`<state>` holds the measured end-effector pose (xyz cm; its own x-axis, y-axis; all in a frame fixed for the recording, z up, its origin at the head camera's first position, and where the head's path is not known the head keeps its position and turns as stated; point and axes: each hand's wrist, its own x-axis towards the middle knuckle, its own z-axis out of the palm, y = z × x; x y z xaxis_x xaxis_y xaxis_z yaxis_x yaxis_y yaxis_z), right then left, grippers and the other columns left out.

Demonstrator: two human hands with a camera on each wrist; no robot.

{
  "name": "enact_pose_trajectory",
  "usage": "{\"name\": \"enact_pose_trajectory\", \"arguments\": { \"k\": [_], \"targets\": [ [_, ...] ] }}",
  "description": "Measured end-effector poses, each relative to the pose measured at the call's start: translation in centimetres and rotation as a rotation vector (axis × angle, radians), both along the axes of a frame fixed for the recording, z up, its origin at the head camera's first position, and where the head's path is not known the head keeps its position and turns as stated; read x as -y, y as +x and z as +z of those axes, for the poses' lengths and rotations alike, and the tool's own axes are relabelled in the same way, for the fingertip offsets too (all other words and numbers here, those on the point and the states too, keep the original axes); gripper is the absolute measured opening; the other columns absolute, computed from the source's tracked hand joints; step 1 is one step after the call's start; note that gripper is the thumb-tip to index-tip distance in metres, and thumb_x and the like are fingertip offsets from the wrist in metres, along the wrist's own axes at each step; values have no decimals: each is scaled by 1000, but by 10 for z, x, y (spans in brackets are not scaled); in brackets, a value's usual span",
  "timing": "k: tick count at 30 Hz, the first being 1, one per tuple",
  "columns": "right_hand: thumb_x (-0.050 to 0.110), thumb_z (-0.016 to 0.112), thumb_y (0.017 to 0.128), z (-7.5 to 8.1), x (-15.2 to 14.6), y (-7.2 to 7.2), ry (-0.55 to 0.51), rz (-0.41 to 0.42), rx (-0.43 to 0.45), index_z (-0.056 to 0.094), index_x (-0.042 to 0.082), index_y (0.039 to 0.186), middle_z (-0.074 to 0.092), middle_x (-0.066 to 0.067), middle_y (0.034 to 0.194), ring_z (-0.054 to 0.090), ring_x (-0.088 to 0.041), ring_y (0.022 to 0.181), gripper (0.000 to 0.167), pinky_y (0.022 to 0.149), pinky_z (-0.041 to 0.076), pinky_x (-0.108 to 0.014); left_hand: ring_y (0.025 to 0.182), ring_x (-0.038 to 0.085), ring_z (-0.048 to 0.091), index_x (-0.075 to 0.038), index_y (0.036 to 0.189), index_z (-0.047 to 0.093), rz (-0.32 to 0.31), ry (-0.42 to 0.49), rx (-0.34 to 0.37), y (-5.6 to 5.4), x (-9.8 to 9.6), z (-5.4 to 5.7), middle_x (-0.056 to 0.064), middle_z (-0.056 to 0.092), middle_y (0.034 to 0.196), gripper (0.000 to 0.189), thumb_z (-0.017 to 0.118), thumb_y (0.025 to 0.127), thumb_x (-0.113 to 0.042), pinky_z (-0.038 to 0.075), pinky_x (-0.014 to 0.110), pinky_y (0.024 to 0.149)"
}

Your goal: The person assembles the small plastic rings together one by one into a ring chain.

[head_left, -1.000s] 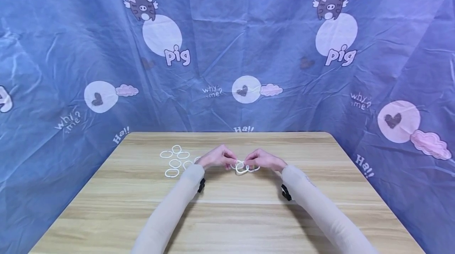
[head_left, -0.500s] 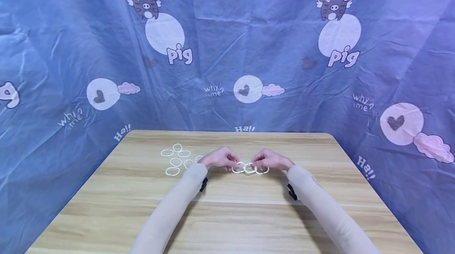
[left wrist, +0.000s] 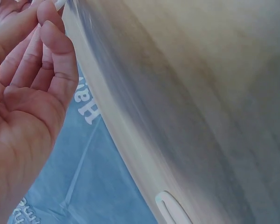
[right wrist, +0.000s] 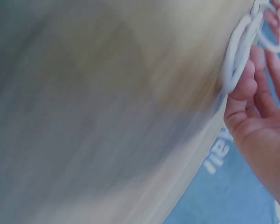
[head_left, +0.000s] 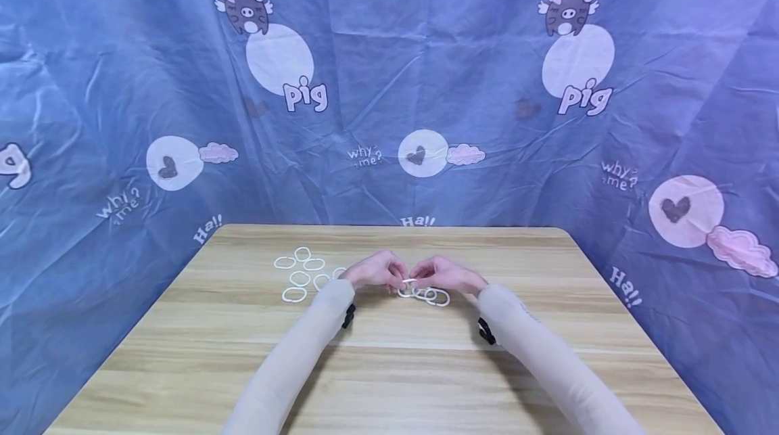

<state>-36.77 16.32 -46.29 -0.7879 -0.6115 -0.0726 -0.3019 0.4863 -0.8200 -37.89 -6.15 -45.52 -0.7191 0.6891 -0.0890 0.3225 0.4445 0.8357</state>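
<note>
Your smooth, pale sleeves [head_left: 282, 360] carry black wrist straps [head_left: 486, 331]. Your left hand [head_left: 376, 270] pinches a slim white ring between thumb and fingertips; your right hand [head_left: 449, 275], fingers curled, also pinches at the overlapping white rings [right wrist: 228, 70] between and just below your hands. Loose oval rings [head_left: 295, 302] lie leftward on the streaky wood-grain table [head_left: 389, 381], before creased blue cloth [head_left: 377, 36].

White rings [right wrist: 229, 58], pale wood-grained tabletop [head_left: 389, 381], off-white sleeves [head_left: 286, 367], blue backdrop [head_left: 371, 83] with pink clouds [head_left: 467, 154], dark hearts [head_left: 416, 155]
</note>
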Motion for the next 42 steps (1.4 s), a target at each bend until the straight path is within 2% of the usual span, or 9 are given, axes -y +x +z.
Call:
{"name": "enact_pose_trajectory", "arguments": {
  "k": [6,10,13,16,23,26,31,38,42],
  "targets": [
    [11,73,86,1,17,5,-43,-15,8,69,-1,109,73,-11,101,65,-11,87,26,82,52,-23,60,14,64,4,93,64,36,14,1,2,5,1,11,71,74,12,71,83,6,53,24,56],
    [7,72,87,-3,19,6,-52,-42,45,69,-3,106,73,-11,93,60,-8,72,22,66,50,-20,59,15,64,5,91,63,34,24,7,3,7,1,13,71,74,12,71,83,5,54,25,57],
    [10,70,89,-4,17,7,-60,-54,82,71,-1,105,71,-8,86,53,-7,63,20,56,45,-18,60,15,65,4,92,63,39,30,21,3,7,0,11,71,74,12,72,83,5,56,26,58],
    [15,68,91,-4,13,6,-58,-49,121,73,4,105,71,-4,81,51,-6,58,19,52,42,-17,61,16,65,3,93,64,40,30,28,3,6,1,11,71,75,13,72,83,4,57,28,59],
    [21,67,93,-5,0,5,-58,-25,157,76,8,104,67,1,71,41,-4,50,20,44,33,-16,69,24,69,8,102,63,33,26,14,4,11,4,20,72,84,19,71,85,2,59,36,63],
    [23,66,94,-5,-4,5,-65,-32,181,75,8,105,69,-1,74,39,-4,50,21,43,31,-17,71,27,69,9,103,62,48,33,2,3,17,3,22,71,88,21,70,86,0,58,37,61],
    [21,62,96,-5,-7,5,-100,-16,213,71,4,108,75,-6,91,45,-4,55,23,47,35,-16,72,30,68,10,105,63,71,55,-12,2,33,3,24,71,90,22,69,87,-1,57,37,61],
    [13,63,94,-2,-7,5,-79,25,203,72,0,107,69,-7,85,44,-6,53,20,46,35,-17,73,37,67,15,104,64,130,107,-25,-2,61,5,30,68,92,23,69,86,2,58,40,61],
    [12,66,92,-2,-8,4,-62,26,173,73,0,106,66,-7,94,51,-8,62,19,53,42,-17,75,37,67,15,105,64,158,86,-39,-5,80,5,29,69,93,24,69,86,0,58,40,65]
  ]
}}
